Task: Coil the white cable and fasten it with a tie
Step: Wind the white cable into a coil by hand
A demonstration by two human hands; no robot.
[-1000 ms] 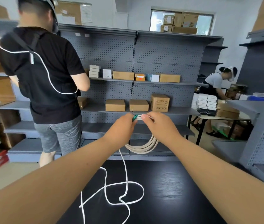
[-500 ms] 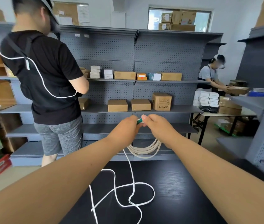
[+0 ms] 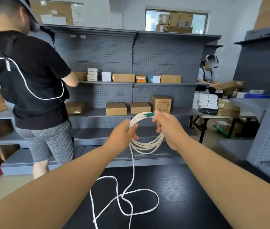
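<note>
Below the coil [image 3: 147, 145], loose cable [image 3: 133, 169] loops on the table [image 3: 190, 187]. Your hands have parted: left hand [image 3: 121, 134] grips the coil's left side, right hand [image 3: 169, 128] pinches its top at the green piece [image 3: 149, 114]. The ring is open now; slack remains to wind.

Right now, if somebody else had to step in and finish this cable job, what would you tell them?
Left hand: grips the left side of the coil, which is held up in the air beyond the black table.
Right hand: pinches the green piece, probably the tie, at the top of the coil.
Done: several loops are wound.
Left: a loose tail hangs from the coil and lies in curls on the table. Wind it in, then fasten the tie round the bundle. I cannot tell whether the tie is wrapped yet.
</note>
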